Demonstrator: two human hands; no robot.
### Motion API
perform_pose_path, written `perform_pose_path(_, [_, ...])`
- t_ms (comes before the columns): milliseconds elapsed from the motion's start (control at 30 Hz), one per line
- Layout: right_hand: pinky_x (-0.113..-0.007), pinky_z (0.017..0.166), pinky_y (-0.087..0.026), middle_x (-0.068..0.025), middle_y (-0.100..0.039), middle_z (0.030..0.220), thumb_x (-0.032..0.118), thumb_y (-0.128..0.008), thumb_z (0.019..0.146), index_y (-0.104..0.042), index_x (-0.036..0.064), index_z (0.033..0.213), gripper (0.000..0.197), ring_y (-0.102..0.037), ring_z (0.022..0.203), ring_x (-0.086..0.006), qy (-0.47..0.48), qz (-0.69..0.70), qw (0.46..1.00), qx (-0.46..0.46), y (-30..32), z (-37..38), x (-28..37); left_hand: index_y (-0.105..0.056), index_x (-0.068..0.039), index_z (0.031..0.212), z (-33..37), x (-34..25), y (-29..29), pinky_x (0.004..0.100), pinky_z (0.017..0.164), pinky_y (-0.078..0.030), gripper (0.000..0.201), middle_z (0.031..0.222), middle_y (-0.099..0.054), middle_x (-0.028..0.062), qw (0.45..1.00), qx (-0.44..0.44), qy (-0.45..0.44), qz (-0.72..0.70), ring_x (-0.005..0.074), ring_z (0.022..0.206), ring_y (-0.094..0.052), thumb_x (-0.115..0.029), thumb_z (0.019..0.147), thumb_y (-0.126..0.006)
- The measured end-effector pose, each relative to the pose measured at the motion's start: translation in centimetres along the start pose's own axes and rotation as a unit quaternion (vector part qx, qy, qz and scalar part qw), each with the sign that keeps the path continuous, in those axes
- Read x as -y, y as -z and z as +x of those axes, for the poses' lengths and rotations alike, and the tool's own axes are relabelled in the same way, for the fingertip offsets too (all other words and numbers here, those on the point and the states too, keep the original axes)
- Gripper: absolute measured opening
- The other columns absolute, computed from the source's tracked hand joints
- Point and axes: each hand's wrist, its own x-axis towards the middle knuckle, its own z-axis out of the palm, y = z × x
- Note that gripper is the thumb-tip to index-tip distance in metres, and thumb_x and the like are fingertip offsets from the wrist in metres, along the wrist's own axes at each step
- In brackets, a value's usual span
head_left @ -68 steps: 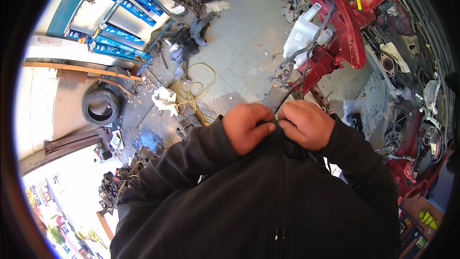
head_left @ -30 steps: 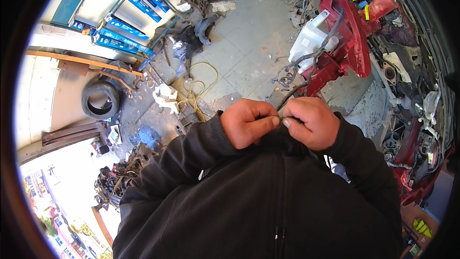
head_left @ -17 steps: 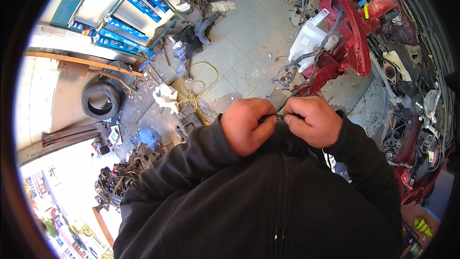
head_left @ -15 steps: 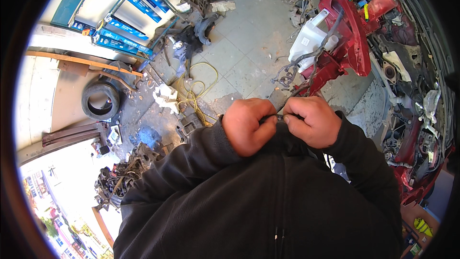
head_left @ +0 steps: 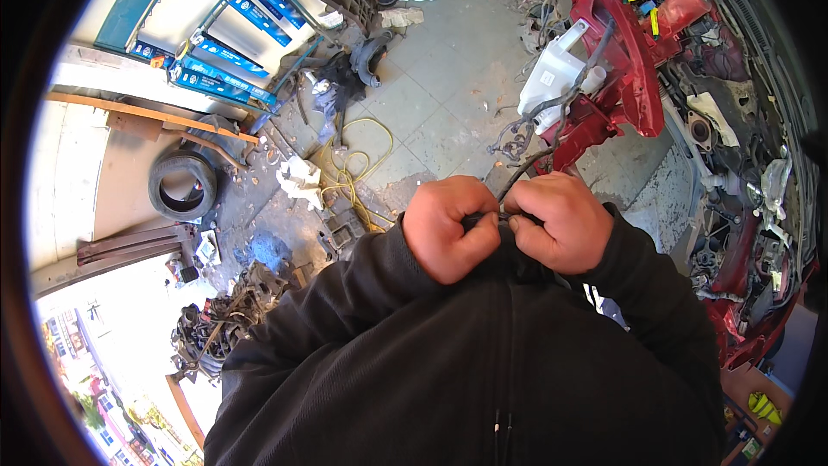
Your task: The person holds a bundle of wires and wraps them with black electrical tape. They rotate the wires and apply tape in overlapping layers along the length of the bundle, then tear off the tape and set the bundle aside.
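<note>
My left hand (head_left: 452,229) and my right hand (head_left: 562,221) meet in front of my chest. Both are closed, thumbs and fingers pinched together, on a thin dark wiring harness. Most of what they grip is hidden behind the knuckles. The black wiring harness (head_left: 521,172) runs up and right from between my hands, past a white plastic fluid reservoir (head_left: 549,74), toward the red front body part (head_left: 636,78) of a car. Its loose branching end (head_left: 515,140) hangs near the reservoir.
The car's stripped engine bay (head_left: 733,207) fills the right side. A yellow cable (head_left: 347,174) lies coiled on the tiled floor (head_left: 423,112). Leftward are a tyre (head_left: 181,185), blue boxes on a rack (head_left: 226,56), a greasy engine part (head_left: 226,315) and scattered debris.
The right hand has shifted slightly left and turned a little, closing the gap to the left hand. More of the dark harness shows above the hands.
</note>
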Motion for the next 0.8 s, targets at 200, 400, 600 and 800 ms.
perform_pose_path(200, [-0.051,0.071,-0.049,-0.0167,-0.062,0.077,0.014,-0.072,0.088,-0.059,0.0022,0.085,0.018,-0.063,0.078,-0.0405,0.041,-0.024,0.999,-0.011,0.3,0.3,0.3,-0.069,0.0,0.091,0.5,-0.9,0.2,0.0476,0.065,-0.053,0.008,0.077,-0.064,0.0195,0.995,0.036,-0.059,0.078,0.0433,0.074,-0.065,-0.005,0.086,-0.072])
perform_pose_path(400, [-0.042,0.077,-0.051,-0.012,-0.063,0.094,0.014,-0.078,0.089,-0.064,0.0017,0.096,0.02,-0.063,0.086,-0.03,0.014,-0.046,0.964,-0.26,-0.9,-0.5,0.6,-0.07,0.001,0.096,0.0,-0.5,0.0,0.0405,0.067,-0.053,0.009,0.08,-0.069,0.0182,0.996,-0.004,0.084,-0.043,0.0308,0.072,-0.067,-0.008,0.096,-0.069])
perform_pose_path(600, [-0.028,0.064,-0.049,-0.0035,-0.066,0.089,0.014,-0.072,0.104,-0.064,0.003,0.103,0.014,-0.06,0.074,-0.01,-0.29,0.559,0.768,-0.118,-3.6,-2.2,0.3,-0.071,0.002,0.094,-0.4,0.4,-0.8,0.0361,0.067,-0.052,0.012,0.08,-0.07,0.0153,0.986,-0.029,0.132,-0.098,0.0208,0.072,-0.064,-0.009,0.099,-0.068])
perform_pose_path(800, [-0.025,0.058,-0.047,-0.0017,-0.066,0.084,0.012,-0.067,0.108,-0.066,0.0018,0.107,0.01,-0.059,0.066,-0.0073,-0.275,0.558,0.766,-0.162,-4.9,-1.6,0.5,-0.071,0.002,0.094,-0.7,0.2,-1.3,0.0387,0.067,-0.053,0.01,0.082,-0.07,0.0181,0.995,-0.038,0.082,-0.039,0.0278,0.073,-0.067,-0.007,0.097,-0.07])
